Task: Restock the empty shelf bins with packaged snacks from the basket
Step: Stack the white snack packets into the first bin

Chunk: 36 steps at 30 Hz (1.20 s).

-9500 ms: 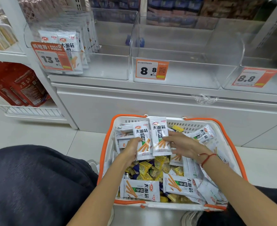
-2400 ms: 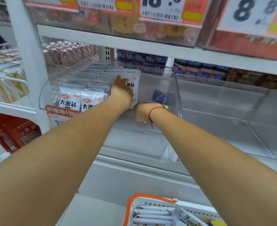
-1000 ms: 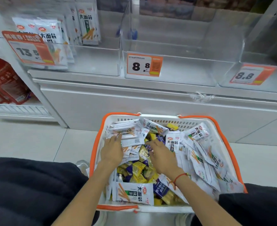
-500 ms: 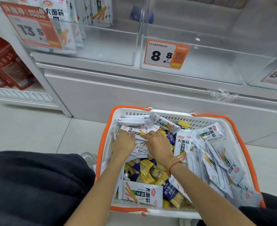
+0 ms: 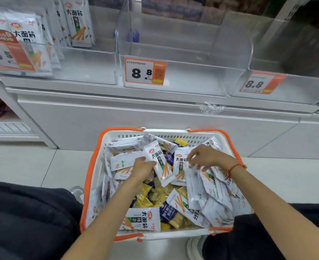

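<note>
In the basket (image 5: 96, 177) on the floor, 2 white snack packets are being gathered: the left hand (image 5: 142, 167) curls its fingers around one packet (image 5: 159, 162), the right hand (image 5: 204, 156) pinches another (image 5: 180, 166). She'd do well to square them together before lifting towards the half-filled left bin (image 5: 91, 62).

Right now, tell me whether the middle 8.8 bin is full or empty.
Empty: behind the middle 8.8 bin's clear front only its bare floor shows, no packets inside.
</note>
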Tool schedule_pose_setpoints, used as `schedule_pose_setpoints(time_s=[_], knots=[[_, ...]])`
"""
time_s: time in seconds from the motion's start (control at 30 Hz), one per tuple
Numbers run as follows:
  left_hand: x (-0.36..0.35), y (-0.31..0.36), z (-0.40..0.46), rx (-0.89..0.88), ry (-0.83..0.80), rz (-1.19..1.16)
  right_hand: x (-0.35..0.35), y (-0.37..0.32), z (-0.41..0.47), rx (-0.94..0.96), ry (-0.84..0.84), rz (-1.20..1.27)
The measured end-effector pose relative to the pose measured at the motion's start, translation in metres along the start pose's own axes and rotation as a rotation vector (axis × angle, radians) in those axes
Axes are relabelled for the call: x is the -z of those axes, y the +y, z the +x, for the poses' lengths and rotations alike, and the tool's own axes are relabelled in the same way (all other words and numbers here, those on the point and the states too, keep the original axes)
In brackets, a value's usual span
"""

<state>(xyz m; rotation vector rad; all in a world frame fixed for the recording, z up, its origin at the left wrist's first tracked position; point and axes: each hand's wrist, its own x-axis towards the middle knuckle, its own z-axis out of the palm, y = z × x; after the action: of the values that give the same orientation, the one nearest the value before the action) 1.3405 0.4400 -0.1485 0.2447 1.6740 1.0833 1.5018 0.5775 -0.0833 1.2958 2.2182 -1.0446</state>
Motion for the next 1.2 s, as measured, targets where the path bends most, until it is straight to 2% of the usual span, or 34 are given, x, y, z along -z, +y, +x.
schedule_pose_setpoints(time_s=[0.07,0.13,0.2,0.3,0.43,0.5,0.6,0.67,0.77,0.87,0.97,1.07,1.13,1.2], knots=[[-0.002,0.001,-0.005,0.104,-0.107,-0.207,-0.006,0.028,-0.006,-0.179,0.093,-0.085],[-0.005,-0.001,-0.007,0.148,-0.148,-0.34,-0.031,0.044,-0.008,-0.284,-0.064,-0.306],[-0.007,-0.001,-0.011,0.15,-0.168,-0.395,-0.059,0.046,-0.01,-0.319,-0.142,-0.508],[-0.007,0.002,-0.015,0.12,-0.189,-0.391,-0.073,0.034,-0.014,-0.298,-0.044,-0.575],[0.005,0.004,-0.015,0.103,-0.186,-0.278,-0.041,0.016,-0.025,-0.267,-0.025,-0.433],[0.014,0.004,-0.014,0.107,-0.17,-0.253,-0.015,0.003,-0.032,-0.258,0.029,-0.354],[0.024,0.005,-0.014,0.102,-0.167,-0.214,0.021,-0.008,-0.036,-0.131,0.152,-0.177],[0.029,0.008,-0.014,0.102,-0.171,-0.231,0.034,-0.007,-0.036,-0.015,0.191,0.144],[0.031,0.011,-0.018,0.102,-0.207,-0.259,0.029,-0.015,-0.039,0.155,0.101,0.852],[0.033,0.011,-0.021,0.098,-0.197,-0.246,0.01,-0.019,-0.031,0.204,0.028,1.249],[0.032,0.013,-0.022,0.094,-0.231,-0.311,-0.014,-0.023,-0.024,0.188,0.005,1.294],[0.031,0.017,-0.022,0.081,-0.253,-0.425,-0.027,-0.028,-0.021,0.188,0.084,1.35],[0.033,0.021,-0.022,0.081,-0.259,-0.411,-0.022,-0.028,-0.022,0.228,0.063,1.265],[0.038,0.022,-0.021,0.07,-0.264,-0.274,-0.014,-0.027,-0.027,0.257,-0.018,1.091]])
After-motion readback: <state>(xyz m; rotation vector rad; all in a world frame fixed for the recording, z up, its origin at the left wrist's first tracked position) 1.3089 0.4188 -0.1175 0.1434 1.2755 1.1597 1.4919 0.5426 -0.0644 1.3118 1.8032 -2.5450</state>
